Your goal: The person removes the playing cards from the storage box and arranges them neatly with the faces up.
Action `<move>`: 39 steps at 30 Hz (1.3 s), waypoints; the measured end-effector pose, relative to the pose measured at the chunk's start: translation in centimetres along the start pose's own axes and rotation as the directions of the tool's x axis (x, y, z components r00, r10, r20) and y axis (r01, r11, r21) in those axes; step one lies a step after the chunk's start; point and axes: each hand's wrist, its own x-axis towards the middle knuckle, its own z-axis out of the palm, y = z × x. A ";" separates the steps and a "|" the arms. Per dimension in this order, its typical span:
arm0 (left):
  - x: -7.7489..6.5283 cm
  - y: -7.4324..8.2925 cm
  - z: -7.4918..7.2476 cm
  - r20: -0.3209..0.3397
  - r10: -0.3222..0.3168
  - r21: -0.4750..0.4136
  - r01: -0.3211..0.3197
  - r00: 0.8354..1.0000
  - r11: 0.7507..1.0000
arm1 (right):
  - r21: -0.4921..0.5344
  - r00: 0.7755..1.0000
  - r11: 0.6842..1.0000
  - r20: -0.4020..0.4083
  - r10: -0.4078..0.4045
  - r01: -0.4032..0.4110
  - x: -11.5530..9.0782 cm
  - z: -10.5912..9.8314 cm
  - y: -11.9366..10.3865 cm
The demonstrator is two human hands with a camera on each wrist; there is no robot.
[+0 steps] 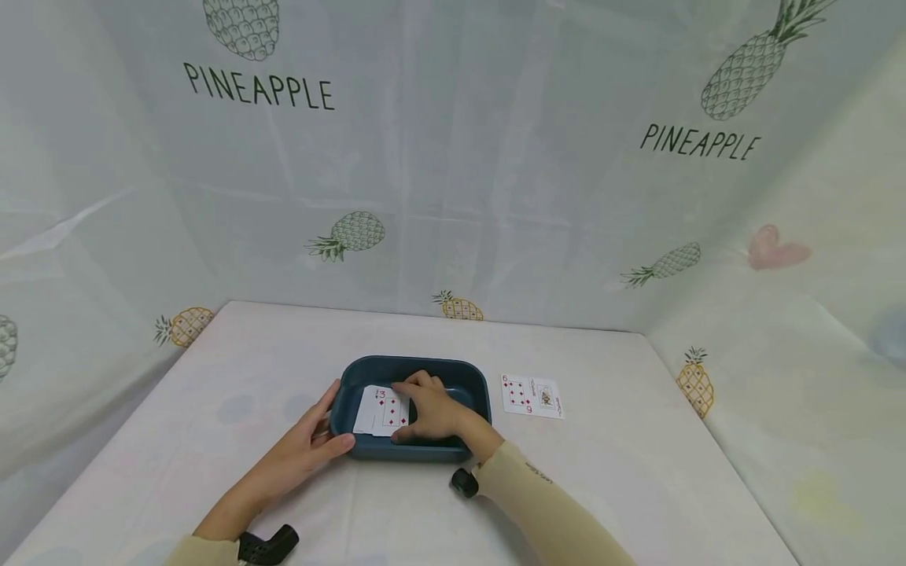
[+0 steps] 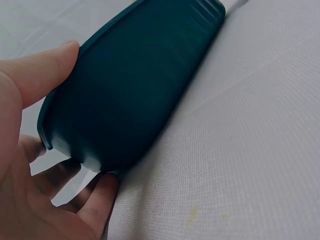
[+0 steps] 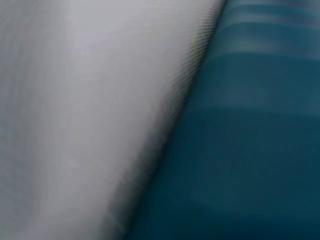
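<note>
A dark teal rectangular tray (image 1: 418, 453) sits on the white-covered table. My left hand (image 1: 307, 448) grips its left end, the thumb over the near corner of the rim. In the left wrist view the fingers (image 2: 102, 197) curl round the end wall of the tray (image 2: 125, 90). White playing cards (image 1: 370, 415) lie in the tray's left half, the top one showing a red 3 and diamonds. Reaching into the tray from the right, my right hand (image 1: 437, 413) pinches the cards between fingers at the far edge and thumb at the near edge. The right wrist view shows only the tray's outer wall (image 3: 250, 160) and the cloth.
Right of the tray lies a face-up playing card (image 1: 520, 395) with red 6s and diamonds, a small figure picture beside them. A pineapple-print curtain (image 1: 481, 196) hangs behind and at both sides of the table (image 1: 623, 464).
</note>
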 end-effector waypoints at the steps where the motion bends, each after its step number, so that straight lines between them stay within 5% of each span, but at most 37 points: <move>1: 0.0 0.0 0.0 0.000 0.001 0.001 -0.001 1.000 1.000 | 0.003 1.000 1.000 -0.003 0.002 -0.002 0.0 0.0 0.0; 27: 0.0 0.1 -0.2 0.002 0.001 -0.010 -0.001 1.000 1.000 | 0.086 0.995 0.996 -0.097 -0.020 0.028 -0.3 -0.6 0.0; 39: 0.0 0.0 0.0 -0.009 0.004 -0.023 -0.005 1.000 1.000 | 0.067 0.999 0.997 -0.031 -0.025 0.027 -1.5 -3.5 0.0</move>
